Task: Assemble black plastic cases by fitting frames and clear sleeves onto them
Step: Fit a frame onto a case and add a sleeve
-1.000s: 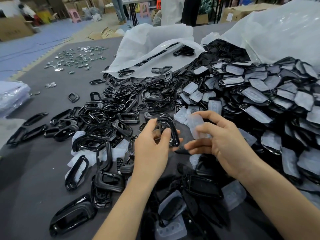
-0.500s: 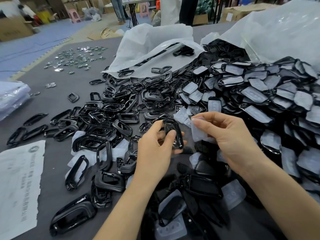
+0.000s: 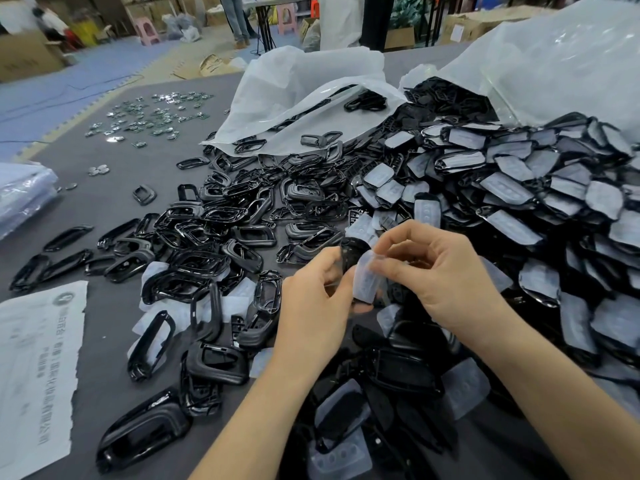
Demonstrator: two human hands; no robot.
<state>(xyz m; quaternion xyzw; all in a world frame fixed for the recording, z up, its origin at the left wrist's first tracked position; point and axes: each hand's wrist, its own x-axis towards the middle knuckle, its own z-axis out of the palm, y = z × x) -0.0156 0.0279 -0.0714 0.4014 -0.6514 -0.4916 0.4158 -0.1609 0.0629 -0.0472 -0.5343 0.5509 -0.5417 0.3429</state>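
Note:
My left hand (image 3: 313,303) grips a black plastic frame (image 3: 351,251) upright at the centre of the view. Against that frame my right hand (image 3: 446,271) pinches a clear sleeve (image 3: 367,280), thumb and fingers curled round its top edge. The sleeve covers the frame's lower part, and my fingers hide how far it sits in. Loose black frames (image 3: 207,233) lie heaped to the left. Assembled black cases with clear sleeves (image 3: 519,188) are piled on the right.
Two white plastic bags (image 3: 304,88) spill parts at the back. Small metal pieces (image 3: 152,116) are scattered far left. A printed paper sheet (image 3: 38,372) lies at the near left on the grey table (image 3: 104,202). More cases (image 3: 381,393) lie under my wrists.
My right hand has brought the clear sleeve left, from apart to against the frame in my left hand. The view has shifted, showing the paper sheet at the left.

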